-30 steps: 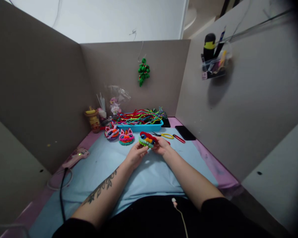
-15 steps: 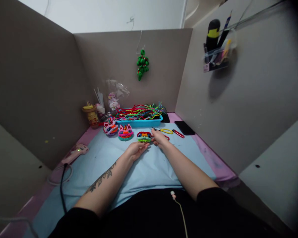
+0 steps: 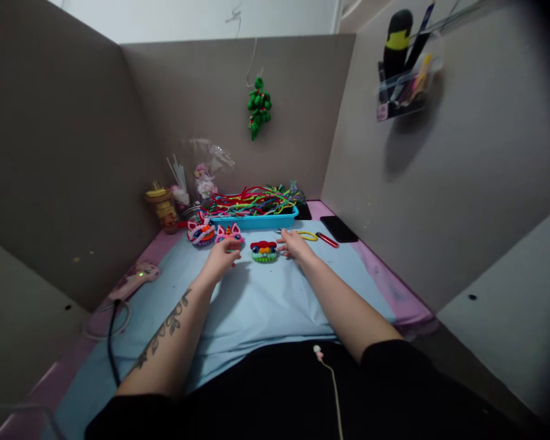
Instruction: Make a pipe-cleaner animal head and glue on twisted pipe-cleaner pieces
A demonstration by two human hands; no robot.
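Red head (image 3: 264,251) sits upright on the blue cloth (image 3: 266,305) btwn your hands.
It's fuzzy: red on top, orange mid, dark blue eyes either side, pale & lime green rows below. Your R hand (image 3: 296,245) is just beside it, fingers loosely spread; can't tell if the tips touch. Your L hand (image 3: 223,253), thumb & fingers apart, is at the pink head (image 3: 230,231) & hides its lower part; contact unclear. Jar (image 3: 166,215) has a printed label, too small to read; same w/ the pink tag on the wall cup (image 3: 401,91). Pliers (image 3: 307,235) w/ yellow handles are partly hidden behind your R hand.
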